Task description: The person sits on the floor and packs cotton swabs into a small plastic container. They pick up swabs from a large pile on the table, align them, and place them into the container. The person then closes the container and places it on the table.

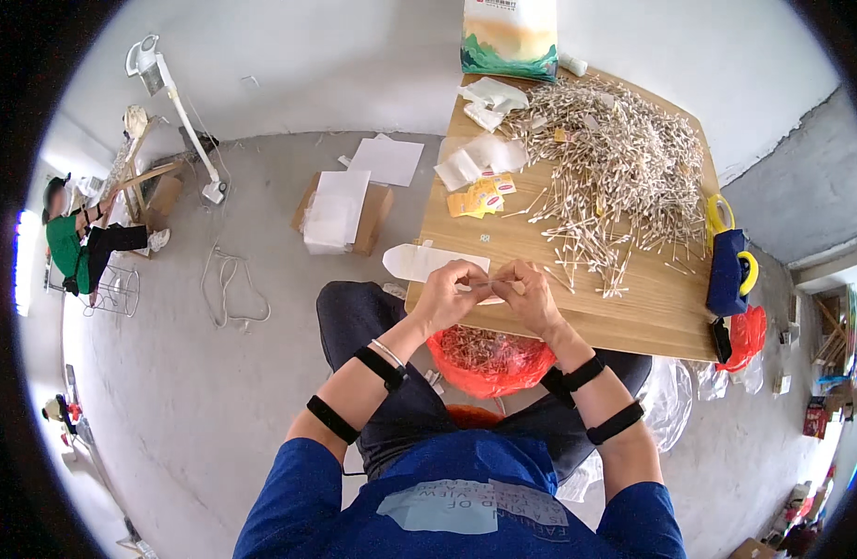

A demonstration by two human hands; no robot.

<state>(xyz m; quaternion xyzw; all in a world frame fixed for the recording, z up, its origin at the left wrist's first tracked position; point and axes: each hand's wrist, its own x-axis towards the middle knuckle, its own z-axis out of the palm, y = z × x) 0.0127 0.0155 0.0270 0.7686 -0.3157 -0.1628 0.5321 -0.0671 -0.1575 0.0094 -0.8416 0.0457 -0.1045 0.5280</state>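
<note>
My left hand (450,294) and my right hand (531,296) meet over the near edge of the wooden table (447,228). Fingers on both are pinched together at one small, pale, thin item, too small to name. Partly under my left hand lies a white bag-like sheet (419,262) with a pointed end. Beyond my hands a large heap of cotton swabs (624,149) spreads over the table, with stray ones reaching toward my right hand. Several yellow cards (482,197) lie left of the heap. Below the table edge, between my legs, an open red plastic bag (489,373) holds more swabs.
White plastic packets (479,160) and a printed bag (510,42) are at the table's far side. A dark blue object with yellow handles (726,270) is at the right edge. Left on the floor are a cardboard box (372,219), a cable (228,289) and a seated person (69,247) in green.
</note>
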